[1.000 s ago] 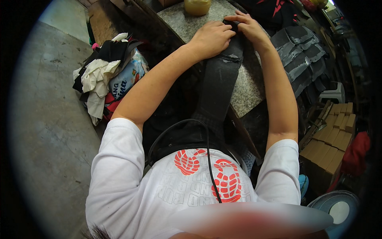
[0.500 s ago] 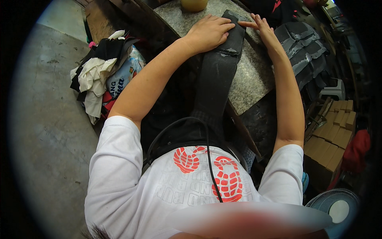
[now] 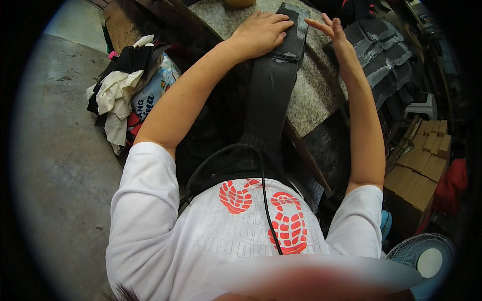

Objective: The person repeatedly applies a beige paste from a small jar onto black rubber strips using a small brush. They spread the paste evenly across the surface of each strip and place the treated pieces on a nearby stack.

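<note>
A long black strip of sheet material (image 3: 271, 93) lies over the edge of a speckled grey tabletop (image 3: 319, 95) and hangs down toward my lap. Its far end is a thicker, folded-looking part with grey smears on the surface. My left hand (image 3: 257, 36) rests flat on that part from the left, fingers stretched out. Just beyond its right edge, my right hand (image 3: 337, 39) is raised with fingers extended and apart, the index finger pointing at the smeared strip. Nothing shows in it. Whether that fingertip touches the strip, I cannot tell.
Several black pieces with grey smears (image 3: 381, 55) overlap right of the table. Beyond them are a white stool (image 3: 422, 107), stacked cardboard boxes (image 3: 419, 160) and a fan (image 3: 427, 261). A yellowish container (image 3: 239, 2) stands at the far edge. Cloth scraps (image 3: 118, 93) are heaped at left.
My right hand has turned a little, and its fingers are more spread and bent. My left hand stays on the strip, with more of the grey smear visible beside it. The view has shifted slightly.
</note>
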`<act>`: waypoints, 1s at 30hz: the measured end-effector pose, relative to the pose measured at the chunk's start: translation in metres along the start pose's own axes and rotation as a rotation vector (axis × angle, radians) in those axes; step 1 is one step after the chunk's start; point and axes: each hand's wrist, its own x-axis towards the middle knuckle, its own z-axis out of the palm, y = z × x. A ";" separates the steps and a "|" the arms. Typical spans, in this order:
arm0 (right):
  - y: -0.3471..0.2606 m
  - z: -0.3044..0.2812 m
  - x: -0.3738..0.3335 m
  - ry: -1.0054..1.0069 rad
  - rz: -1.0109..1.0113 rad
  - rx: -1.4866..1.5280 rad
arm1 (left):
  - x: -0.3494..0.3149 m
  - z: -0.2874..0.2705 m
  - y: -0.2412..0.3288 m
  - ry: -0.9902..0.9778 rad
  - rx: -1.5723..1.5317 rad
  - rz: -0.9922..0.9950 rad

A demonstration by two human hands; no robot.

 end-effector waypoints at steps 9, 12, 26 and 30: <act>0.006 0.025 -0.052 -0.096 -0.269 -0.368 | -0.001 0.000 -0.001 -0.049 -0.157 -0.026; -0.010 0.023 -0.078 -0.086 -0.309 -0.511 | -0.001 -0.005 0.003 -0.003 -0.082 -0.006; -0.027 0.022 -0.092 0.090 -0.478 -0.842 | 0.022 0.012 0.005 0.051 -0.104 -0.034; -0.038 -0.003 -0.079 0.117 -0.491 -0.748 | 0.022 0.012 0.005 0.037 -0.096 -0.046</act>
